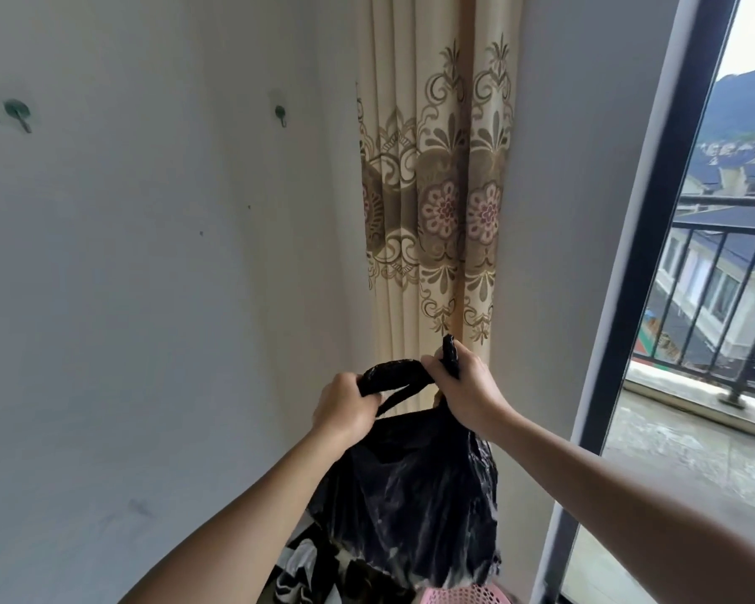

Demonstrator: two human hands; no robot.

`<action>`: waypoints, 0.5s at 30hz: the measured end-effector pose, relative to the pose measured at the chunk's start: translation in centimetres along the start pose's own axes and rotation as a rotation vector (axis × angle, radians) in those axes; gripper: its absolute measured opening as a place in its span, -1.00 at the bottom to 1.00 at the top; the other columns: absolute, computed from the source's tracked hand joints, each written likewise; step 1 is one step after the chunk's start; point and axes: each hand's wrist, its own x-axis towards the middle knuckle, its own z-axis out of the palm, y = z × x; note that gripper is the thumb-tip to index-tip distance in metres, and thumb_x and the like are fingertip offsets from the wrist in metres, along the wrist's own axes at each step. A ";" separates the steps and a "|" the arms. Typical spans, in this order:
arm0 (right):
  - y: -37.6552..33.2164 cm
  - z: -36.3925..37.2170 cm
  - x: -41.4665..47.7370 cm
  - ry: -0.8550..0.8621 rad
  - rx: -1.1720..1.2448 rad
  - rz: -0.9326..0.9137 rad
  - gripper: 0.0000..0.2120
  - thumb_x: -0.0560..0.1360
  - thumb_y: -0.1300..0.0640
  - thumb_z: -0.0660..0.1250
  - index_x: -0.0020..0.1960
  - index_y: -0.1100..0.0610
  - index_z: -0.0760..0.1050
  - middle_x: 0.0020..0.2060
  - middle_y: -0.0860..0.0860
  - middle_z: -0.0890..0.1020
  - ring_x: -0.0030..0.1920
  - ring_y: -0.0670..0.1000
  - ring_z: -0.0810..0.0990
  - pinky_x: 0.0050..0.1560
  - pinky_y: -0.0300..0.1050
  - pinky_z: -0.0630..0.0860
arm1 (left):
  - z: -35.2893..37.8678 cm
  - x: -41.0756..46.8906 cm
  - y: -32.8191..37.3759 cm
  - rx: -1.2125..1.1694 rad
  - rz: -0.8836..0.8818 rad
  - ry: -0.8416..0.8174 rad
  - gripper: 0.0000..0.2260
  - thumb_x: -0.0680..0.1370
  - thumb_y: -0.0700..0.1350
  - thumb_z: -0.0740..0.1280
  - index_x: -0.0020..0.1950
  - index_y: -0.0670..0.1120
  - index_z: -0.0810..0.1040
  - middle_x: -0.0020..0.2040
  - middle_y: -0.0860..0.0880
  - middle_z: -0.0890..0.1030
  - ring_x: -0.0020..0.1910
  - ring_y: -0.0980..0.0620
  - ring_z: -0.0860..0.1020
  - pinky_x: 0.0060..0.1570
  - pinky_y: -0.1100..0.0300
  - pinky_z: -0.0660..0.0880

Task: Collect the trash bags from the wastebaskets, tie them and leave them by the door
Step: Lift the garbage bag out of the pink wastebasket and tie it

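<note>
A black plastic trash bag (410, 494) hangs in the air in front of me, low in the middle of the view. My left hand (343, 405) grips one twisted handle of the bag. My right hand (463, 383) grips the other handle, whose end sticks up above my fingers. The two handles cross between my hands. Below the bag, at the bottom edge, shows the rim of a pink wastebasket (467, 597).
A white wall with two green hooks (18, 113) fills the left. A beige patterned curtain (436, 189) hangs in the corner behind the bag. At the right a dark-framed glass door (654, 237) gives onto a balcony with a railing. Black-and-white fabric (306, 568) lies bottom left.
</note>
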 end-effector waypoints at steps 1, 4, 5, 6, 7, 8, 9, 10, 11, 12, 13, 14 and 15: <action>0.3 0.2 -0.3 -0.016 0.005 -0.003 -0.76 0.58 -0.07 0.24 -0.19 0.03 0.37 -0.41 0.02 0.57 -0.47 0.06 0.59 -0.42 -0.08 0.47 | 0.0 0.0 -0.2 0.002 0.005 0.034 -0.89 0.51 -0.17 0.27 -0.18 -0.10 0.57 -0.44 0.02 0.55 -0.43 0.03 0.54 -0.33 0.21 0.39; 1.0 0.4 -0.8 -0.030 0.024 0.068 -0.70 0.61 -0.10 0.15 -0.14 0.08 0.44 -0.44 0.04 0.55 -0.49 0.01 0.51 -0.44 -0.11 0.43 | -0.6 0.2 -0.4 -0.263 -0.013 -0.060 -0.86 0.48 -0.29 0.28 -0.11 -0.16 0.63 -0.42 -0.02 0.63 -0.38 0.07 0.61 -0.32 0.28 0.49; 1.0 0.3 -0.8 -0.018 0.054 0.123 -0.65 0.61 -0.12 0.12 -0.14 0.12 0.45 -0.50 0.00 0.53 -0.52 -0.03 0.49 -0.47 -0.15 0.42 | -1.1 0.3 -0.4 -0.396 -0.013 -0.130 -0.90 0.46 -0.30 0.34 -0.08 -0.21 0.64 -0.34 -0.07 0.64 -0.30 0.01 0.61 -0.29 0.27 0.52; 0.9 0.1 -0.8 -0.005 0.095 0.179 -0.60 0.62 -0.13 0.10 -0.17 0.15 0.46 -0.56 -0.03 0.51 -0.55 -0.05 0.47 -0.50 -0.21 0.41 | -1.6 0.4 -0.2 -0.534 -0.023 -0.194 -0.87 0.43 -0.28 0.41 -0.03 -0.22 0.64 -0.25 -0.10 0.64 -0.22 -0.04 0.61 -0.24 0.24 0.55; 0.7 -0.2 -0.8 -0.004 0.158 0.229 -0.56 0.63 -0.13 0.08 -0.21 0.17 0.46 -0.58 -0.03 0.51 -0.56 -0.06 0.48 -0.51 -0.24 0.43 | -2.0 0.6 -0.1 -0.677 -0.049 -0.242 -0.75 0.40 -0.22 0.48 0.06 -0.20 0.64 -0.15 -0.12 0.65 -0.16 -0.05 0.62 -0.20 0.22 0.57; 0.4 -0.4 -0.8 -0.015 0.248 0.269 -0.53 0.63 -0.14 0.07 -0.23 0.18 0.47 -0.55 -0.03 0.54 -0.54 -0.04 0.50 -0.49 -0.22 0.46 | -2.2 0.8 0.1 -0.813 -0.078 -0.256 -0.63 0.38 -0.16 0.50 0.16 -0.17 0.60 -0.10 -0.12 0.65 -0.13 -0.03 0.63 -0.20 0.22 0.56; 0.1 -0.6 -0.8 -0.029 0.339 0.295 -0.51 0.64 -0.15 0.07 -0.22 0.19 0.49 -0.50 0.00 0.58 -0.49 0.01 0.54 -0.43 -0.16 0.51 | -2.3 1.0 0.3 -0.923 -0.090 -0.233 -0.59 0.41 -0.13 0.48 0.23 -0.19 0.55 -0.12 -0.12 0.64 -0.16 0.00 0.61 -0.22 0.23 0.54; -0.1 -0.6 -0.9 -0.036 0.400 0.304 -0.49 0.64 -0.15 0.06 -0.19 0.20 0.53 -0.44 0.05 0.62 -0.42 0.07 0.57 -0.36 -0.08 0.54 | -2.3 1.1 0.8 -1.013 -0.085 -0.183 -0.63 0.47 -0.16 0.42 0.24 -0.23 0.53 -0.17 -0.13 0.61 -0.20 0.00 0.58 -0.24 0.23 0.52; -0.3 -0.6 -0.9 -0.029 0.411 0.302 -0.48 0.64 -0.16 0.06 -0.17 0.19 0.57 -0.37 0.11 0.66 -0.36 0.12 0.60 -0.28 0.00 0.56 | -2.3 1.1 1.2 -1.091 -0.093 -0.113 -0.75 0.53 -0.21 0.35 0.18 -0.25 0.55 -0.18 -0.16 0.60 -0.20 -0.03 0.58 -0.21 0.20 0.52; -0.4 -0.5 -0.8 -0.007 0.380 0.295 -0.45 0.63 -0.18 0.05 -0.17 0.18 0.62 -0.31 0.16 0.68 -0.30 0.16 0.62 -0.20 0.04 0.57 | -2.2 1.2 1.6 -1.177 -0.125 -0.056 -0.86 0.57 -0.26 0.28 0.10 -0.24 0.57 -0.17 -0.18 0.61 -0.18 -0.07 0.60 -0.15 0.16 0.55; -0.4 -0.6 -0.8 0.025 0.347 0.296 -0.43 0.63 -0.20 0.05 -0.18 0.15 0.65 -0.27 0.18 0.70 -0.26 0.17 0.65 -0.17 0.01 0.58 | -2.0 1.2 1.9 -1.270 -0.173 -0.021 -0.88 0.59 -0.29 0.23 0.01 -0.22 0.56 -0.20 -0.18 0.60 -0.19 -0.09 0.62 -0.10 0.09 0.59; -0.4 -0.8 -0.7 0.066 0.357 0.309 -0.42 0.62 -0.21 0.05 -0.19 0.13 0.68 -0.24 0.17 0.71 -0.23 0.15 0.68 -0.19 -0.06 0.61 | -1.9 1.1 2.1 -1.364 -0.212 -0.006 -0.85 0.60 -0.32 0.18 -0.05 -0.22 0.54 -0.29 -0.16 0.57 -0.29 -0.08 0.61 -0.12 0.04 0.62; -0.6 -1.3 -0.5 0.107 0.422 0.333 -0.41 0.63 -0.21 0.04 -0.18 0.14 0.69 -0.23 0.15 0.72 -0.22 0.11 0.70 -0.22 -0.11 0.61 | -1.8 1.1 2.1 -1.435 -0.236 0.004 -0.81 0.60 -0.33 0.12 -0.09 -0.21 0.50 -0.40 -0.12 0.49 -0.41 -0.03 0.53 -0.23 0.04 0.62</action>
